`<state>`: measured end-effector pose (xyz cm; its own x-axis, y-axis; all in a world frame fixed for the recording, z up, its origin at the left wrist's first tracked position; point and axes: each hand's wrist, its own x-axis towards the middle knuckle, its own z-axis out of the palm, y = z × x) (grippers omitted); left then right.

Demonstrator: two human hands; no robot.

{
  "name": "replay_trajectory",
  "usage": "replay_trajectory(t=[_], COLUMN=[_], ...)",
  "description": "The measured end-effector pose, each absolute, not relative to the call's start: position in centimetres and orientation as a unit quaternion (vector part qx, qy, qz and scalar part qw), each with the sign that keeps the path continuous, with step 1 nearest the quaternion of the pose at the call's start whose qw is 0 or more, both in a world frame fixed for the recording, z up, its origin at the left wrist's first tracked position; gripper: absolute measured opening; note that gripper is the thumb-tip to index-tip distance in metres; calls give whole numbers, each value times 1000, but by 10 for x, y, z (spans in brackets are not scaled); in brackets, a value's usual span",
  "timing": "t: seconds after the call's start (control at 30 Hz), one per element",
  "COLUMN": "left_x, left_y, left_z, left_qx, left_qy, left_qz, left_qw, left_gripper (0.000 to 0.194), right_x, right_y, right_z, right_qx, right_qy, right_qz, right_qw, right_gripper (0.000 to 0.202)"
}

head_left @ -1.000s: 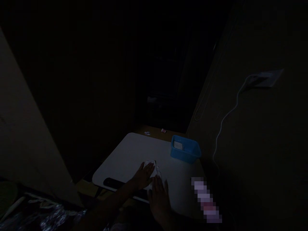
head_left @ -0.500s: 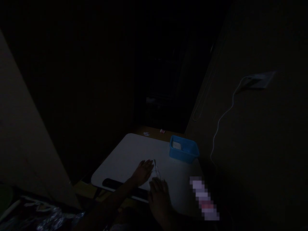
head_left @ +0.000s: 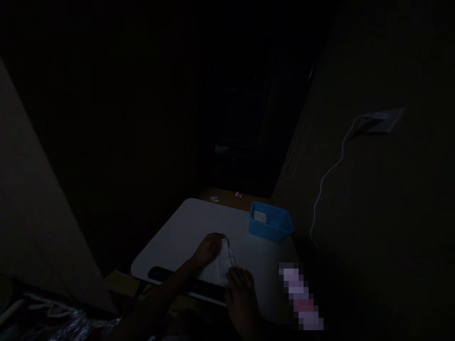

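The scene is very dark. A small white cloth-like piece [head_left: 218,269] lies on a white lap table [head_left: 185,227]. My left hand [head_left: 206,248] pinches the piece's far corner, fingers curled on it. My right hand [head_left: 241,292] rests with its fingertips on the piece's near right edge, pressing it to the table. A thin looped string shows at the piece's right side between the two hands.
A blue plastic tub [head_left: 270,222] with something white inside stands at the table's far right corner. Two small items [head_left: 239,194] lie on the floor beyond the table. A white cable [head_left: 329,173] hangs from a wall socket on the right. A blurred patch sits near the table's right edge.
My left hand has curled from flat fingers into a pinch on the piece's far corner. My right hand has slid slightly right and nearer. More of the white piece now shows between the hands.
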<state>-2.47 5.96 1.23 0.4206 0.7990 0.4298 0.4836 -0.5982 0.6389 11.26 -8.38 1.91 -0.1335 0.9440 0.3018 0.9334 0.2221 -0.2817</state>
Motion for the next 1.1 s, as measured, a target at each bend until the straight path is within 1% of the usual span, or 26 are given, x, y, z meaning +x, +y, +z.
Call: replay_trajectory(t=[0.03, 0.1, 0.13, 0.2, 0.27, 0.37, 0.47, 0.57, 0.63, 0.73, 0.9, 1.03, 1.1], left_x=[-26, -30, -31, -32, -32, -31, -29, -27, -26, -26, -27, -27, -27], left_y=[55, 45, 41, 36, 37, 44, 44, 25, 4, -27, -46, -50, -55], left_z=[12, 11, 10, 7, 5, 7, 12, 12, 9, 4, 14, 18, 11], left_qx=[848, 909, 921, 929, 928, 921, 898, 881, 886, 907, 918, 920, 930], left_qy=[374, 341, 339, 349, 358, 372, 402, 417, 417, 397, 392, 388, 357], left_qz=[333, 225, 180, 120, 95, 96, 165, 219, 201, 143, 44, 57, 84], left_qw=[176, 90, 63, 37, 34, 56, 72, 46, 19, -4, 26, 25, 17], left_gripper=[37, 39, 40, 44, 46, 48, 44, 44, 47, 50, 57, 56, 55], right_x=[113, 112, 110, 108, 106, 109, 118, 129, 134, 138, 141, 149, 151], right_y=[-80, -75, -75, -79, -86, -97, -95, -79, -62, -36, 2, 13, 9], right_z=[20, 18, 16, 9, 3, 3, 14, 24, 26, 22, 14, 17, 20], right_qx=[-618, -604, -598, -600, -608, -621, -632, -616, -573, -525, -545, -589, -566], right_qy=[-759, -775, -782, -783, -776, -765, -752, -762, -797, -839, -836, -805, -819], right_qz=[11, 17, 22, 29, 28, 24, 18, 5, -3, -14, 7, -15, -32], right_qw=[204, 183, 172, 161, 161, 171, 186, 200, 190, 144, 67, 72, 89], right_gripper=[34, 39, 42, 45, 47, 44, 29, 31, 38, 43, 50, 50, 48])
